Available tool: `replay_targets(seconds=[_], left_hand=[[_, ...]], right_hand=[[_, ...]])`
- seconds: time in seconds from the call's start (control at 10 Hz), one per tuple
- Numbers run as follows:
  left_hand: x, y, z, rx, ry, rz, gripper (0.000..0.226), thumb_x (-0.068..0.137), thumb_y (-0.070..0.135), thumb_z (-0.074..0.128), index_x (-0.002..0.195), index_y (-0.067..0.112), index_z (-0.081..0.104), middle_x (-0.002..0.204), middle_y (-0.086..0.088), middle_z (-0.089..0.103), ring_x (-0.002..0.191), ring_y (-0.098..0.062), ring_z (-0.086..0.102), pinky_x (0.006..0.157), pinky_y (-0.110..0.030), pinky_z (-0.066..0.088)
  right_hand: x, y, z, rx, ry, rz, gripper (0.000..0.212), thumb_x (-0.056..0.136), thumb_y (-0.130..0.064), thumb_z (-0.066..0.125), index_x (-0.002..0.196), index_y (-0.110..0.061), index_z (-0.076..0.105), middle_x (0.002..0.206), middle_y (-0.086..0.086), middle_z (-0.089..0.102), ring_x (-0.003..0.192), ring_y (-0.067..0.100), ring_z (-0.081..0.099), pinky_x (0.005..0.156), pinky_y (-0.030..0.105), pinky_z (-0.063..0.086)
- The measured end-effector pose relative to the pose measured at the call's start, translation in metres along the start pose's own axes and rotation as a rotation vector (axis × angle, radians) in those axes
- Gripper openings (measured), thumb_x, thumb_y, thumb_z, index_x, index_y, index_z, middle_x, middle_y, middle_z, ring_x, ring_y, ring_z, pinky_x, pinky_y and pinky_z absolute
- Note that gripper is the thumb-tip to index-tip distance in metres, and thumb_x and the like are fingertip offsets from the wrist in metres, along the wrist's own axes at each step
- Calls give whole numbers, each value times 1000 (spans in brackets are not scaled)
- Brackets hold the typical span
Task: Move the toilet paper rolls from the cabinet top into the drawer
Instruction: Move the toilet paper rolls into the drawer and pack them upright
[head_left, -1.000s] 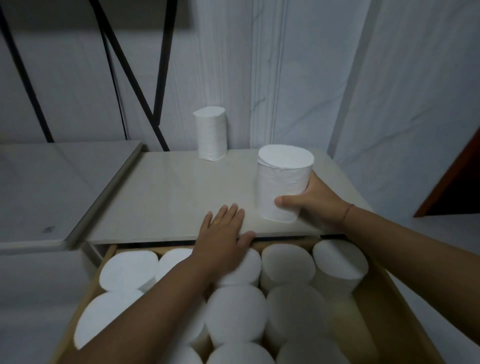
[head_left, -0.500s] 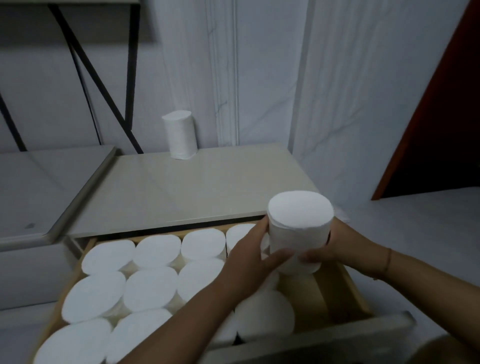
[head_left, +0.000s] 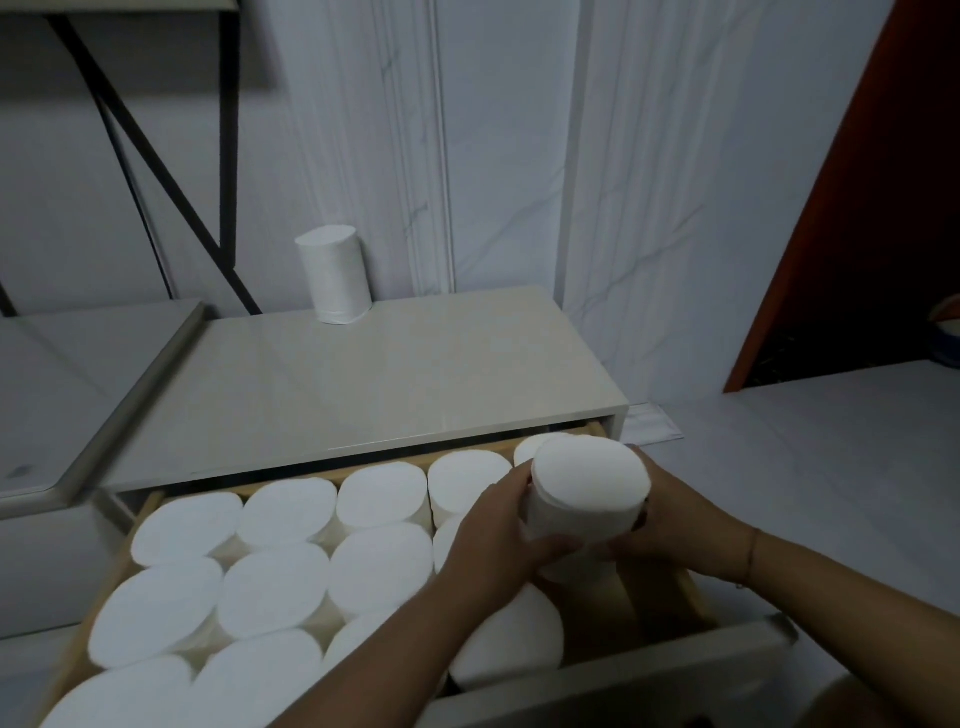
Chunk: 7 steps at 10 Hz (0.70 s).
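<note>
Head view: left hand (head_left: 493, 530) and right hand (head_left: 670, 525) clasp a roll (head_left: 587, 488) over the drawer (head_left: 649, 670) (lone roll (head_left: 335, 280) stands on cabinet top (head_left: 389, 379))

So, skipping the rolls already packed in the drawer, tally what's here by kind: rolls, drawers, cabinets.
Rolls: 2, the standing roll on the cabinet top and the held roll over the drawer.
Drawers: 1, pulled open.
Cabinets: 1.
Total: 4.

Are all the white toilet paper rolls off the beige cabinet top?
No, one upright white toilet paper roll stands at the back of the beige cabinet top.
</note>
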<state>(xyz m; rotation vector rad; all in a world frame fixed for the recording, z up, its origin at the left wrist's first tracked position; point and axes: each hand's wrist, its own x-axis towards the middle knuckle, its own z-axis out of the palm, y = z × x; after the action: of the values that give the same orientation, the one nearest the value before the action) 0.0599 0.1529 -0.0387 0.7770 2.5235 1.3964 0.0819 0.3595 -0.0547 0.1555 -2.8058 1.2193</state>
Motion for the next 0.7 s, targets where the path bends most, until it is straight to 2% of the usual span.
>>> replay_targets(seconds=[0.1,0.2,0.3,0.4,0.5,0.6,0.7], left_hand=[[3,-1,1,76,-3,-32,71,76,37,77,136,22,42,134,3,53,120,-14,50,104,-35,42],[3,-4,5,103,-7,-54,70,78,36,75,137,20,40,138,0,50,125,-15,46,106,-33,39],[3,-6,5,63,-10,-39,66,76,32,77,132,24,44,128,8,54,116,-4,50,103,-28,41],[3,-11,4,26,-17,1,61,72,24,80,123,31,48,107,23,55,96,8,54,86,-8,42],[4,-13,7,39,-5,19,65,71,24,80,127,29,47,114,16,57,106,-2,55,94,-19,46],[4,-12,9,118,2,17,71,74,31,79,135,23,44,132,3,54,121,-14,50,105,-34,41],[5,-13,12,150,-1,19,71,76,36,76,137,21,43,137,1,52,125,-16,47,108,-35,38]], right_hand=[[-1,0,-1,-26,19,-20,92,47,-56,83,115,-71,23,108,-55,34,106,-33,32,69,-12,31],[0,-4,-3,-34,8,-34,92,48,-58,81,117,-69,22,112,-54,35,109,-28,36,69,-11,33],[0,-8,-3,-29,0,-39,95,49,-65,77,123,-68,19,121,-55,30,116,-28,30,74,-12,28],[2,-5,-4,-104,7,-100,98,52,-63,77,129,-62,17,126,-54,23,121,-25,27,83,-11,27],[3,-4,-4,-111,-8,-112,97,53,-61,77,130,-63,17,126,-55,21,120,-26,27,81,-11,27],[3,0,-6,-132,-24,-117,95,53,-60,78,129,-59,21,124,-53,26,119,-24,30,76,-11,30],[1,-3,-8,-159,-40,-107,90,53,-61,77,124,-64,21,120,-51,30,117,-17,38,76,-7,35]])
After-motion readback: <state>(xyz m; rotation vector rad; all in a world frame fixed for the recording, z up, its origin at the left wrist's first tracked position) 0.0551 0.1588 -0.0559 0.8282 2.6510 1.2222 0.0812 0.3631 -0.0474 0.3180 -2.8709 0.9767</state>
